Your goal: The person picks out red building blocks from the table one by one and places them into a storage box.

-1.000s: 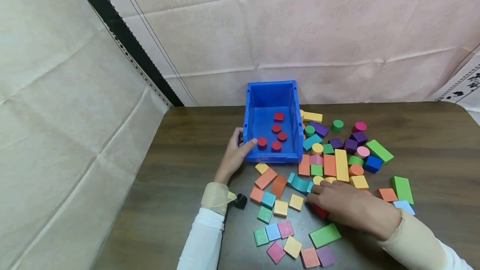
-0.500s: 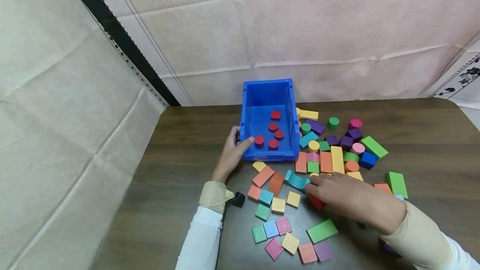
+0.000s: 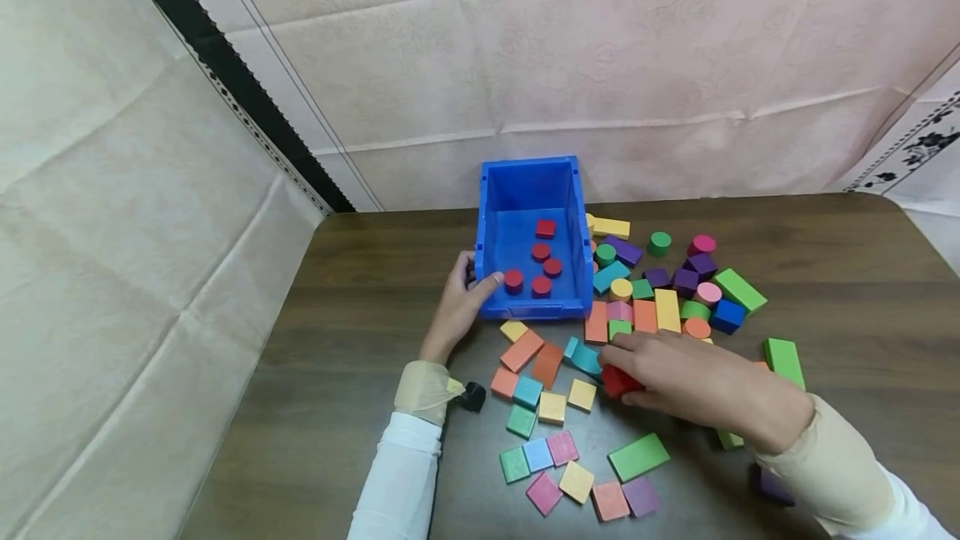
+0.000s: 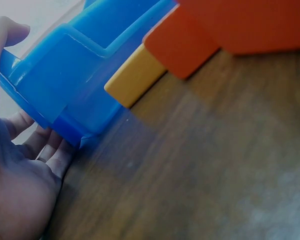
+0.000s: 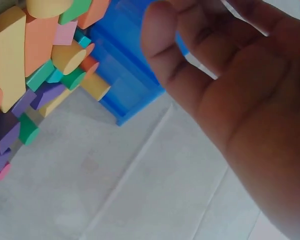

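Head view. A blue bin [image 3: 531, 240] stands at the centre of the frame on a dark wooden desk [image 3: 825, 273], its far wall toward the curtain. Inside it lie four red discs and one red square block [image 3: 545, 228]. The left hand [image 3: 459, 307] grips the bin's near left corner, thumb hooked over the rim and the other fingers curled round the outer wall. Right of and below the bin, many coloured blocks are scattered: rectangles, cylinders and flat squares. The right hand [image 3: 693, 382] rests low among them at centre right, its fingers curled round a red block [image 3: 617, 380] just right of a teal arch block [image 3: 583, 357]. A green flat block [image 3: 638, 457] lies below the hand, well apart from the bin.

Left wrist view. The bin's corner [image 4: 65, 85] fills the upper left of the frame. The left hand's fingers [image 4: 45, 147] press its lower outer wall and the thumb sits over the rim at the far upper left. A yellow block [image 4: 135, 75] touches the bin's wall, with an orange block [image 4: 182, 42] just beside it.

Right wrist view. The palm of the right hand [image 5: 240, 95] fills the right half, fingers bent; the red block is hidden here. The bin [image 5: 125, 60] and a heap of blocks sit at upper left.
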The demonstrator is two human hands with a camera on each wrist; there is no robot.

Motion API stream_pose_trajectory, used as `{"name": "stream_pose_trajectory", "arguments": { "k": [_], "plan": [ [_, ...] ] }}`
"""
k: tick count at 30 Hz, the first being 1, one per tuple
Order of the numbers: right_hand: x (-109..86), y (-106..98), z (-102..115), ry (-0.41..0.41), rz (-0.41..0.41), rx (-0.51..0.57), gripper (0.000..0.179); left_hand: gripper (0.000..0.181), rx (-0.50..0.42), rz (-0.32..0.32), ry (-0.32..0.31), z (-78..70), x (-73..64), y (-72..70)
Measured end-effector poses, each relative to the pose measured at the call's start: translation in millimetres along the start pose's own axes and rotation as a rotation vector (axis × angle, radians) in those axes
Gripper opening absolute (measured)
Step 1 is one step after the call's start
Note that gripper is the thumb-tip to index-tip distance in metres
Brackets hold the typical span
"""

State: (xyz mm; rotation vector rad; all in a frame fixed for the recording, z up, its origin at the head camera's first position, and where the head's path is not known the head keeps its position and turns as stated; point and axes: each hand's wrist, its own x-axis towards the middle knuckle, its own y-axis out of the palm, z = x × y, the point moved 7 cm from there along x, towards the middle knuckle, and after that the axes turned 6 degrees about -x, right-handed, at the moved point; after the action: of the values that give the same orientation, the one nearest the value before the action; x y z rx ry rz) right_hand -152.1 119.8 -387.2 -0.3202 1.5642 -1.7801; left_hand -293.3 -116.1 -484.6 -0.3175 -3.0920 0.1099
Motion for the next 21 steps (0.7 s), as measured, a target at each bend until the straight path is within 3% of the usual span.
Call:
{"name": "stream_pose_trajectory", "arguments": {
  "k": [4, 15, 21],
  "plan": [
    [1.1, -4, 0, 0.003, -0.035, 0.022, 0.044, 0.045, 0.000, 0.000, 0.003, -0.3, 0.7, -0.4],
    [5.0, -11, 0, -0.007, -0.113, 0.007, 0.040, 0.046, 0.011, -0.013, -0.004, 1.6, 0.0, -0.3],
    [5.8, -17, 0, -0.060, -0.225, -0.033, 0.041, 0.045, -0.001, -0.007, -0.005, 1.3, 0.8, -0.6]
  ]
}}
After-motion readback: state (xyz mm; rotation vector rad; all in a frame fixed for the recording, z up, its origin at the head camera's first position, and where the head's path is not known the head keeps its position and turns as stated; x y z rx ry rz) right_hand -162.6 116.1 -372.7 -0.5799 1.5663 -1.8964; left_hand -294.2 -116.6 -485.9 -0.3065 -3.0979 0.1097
